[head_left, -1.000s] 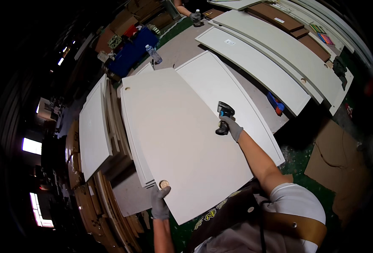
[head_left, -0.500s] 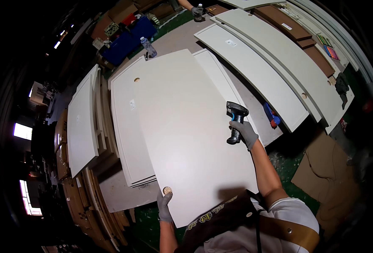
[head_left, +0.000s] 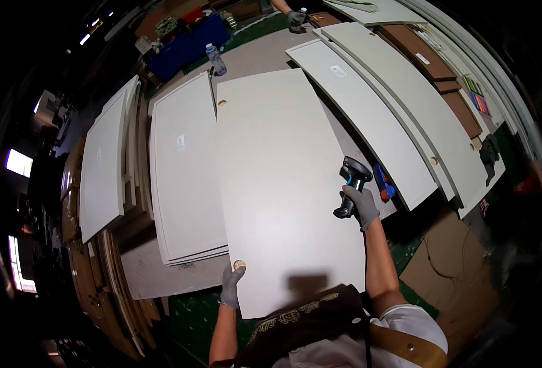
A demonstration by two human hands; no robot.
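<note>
Right hand (head_left: 363,208), grey glove, wrapped firmly around the handle of a black pistol-grip barcode scanner (head_left: 357,170). Left hand (head_left: 230,286), also gloved, pinches a white panel (head_left: 283,196) at its left edge: thumb on the face, by the near hole (head_left: 239,264); my other fingers mostly hidden, so their exact placement I cannot tell.

Scanner position: at the panel's right long edge. Handle axis slants from the butt, lower left, up to the head, upper right. Which way its window faces, I cannot tell.

Panel position: before me, near short edge by my dark apron (head_left: 320,311). Long axis runs away from my body, far end leaning slightly left. Far hole (head_left: 222,103) sits along the same left edge, near the opposite end.

Surroundings: stacked framed panels (head_left: 185,184) just left; plastic bottle (head_left: 216,62) beyond, upright on the table (head_left: 255,56).
</note>
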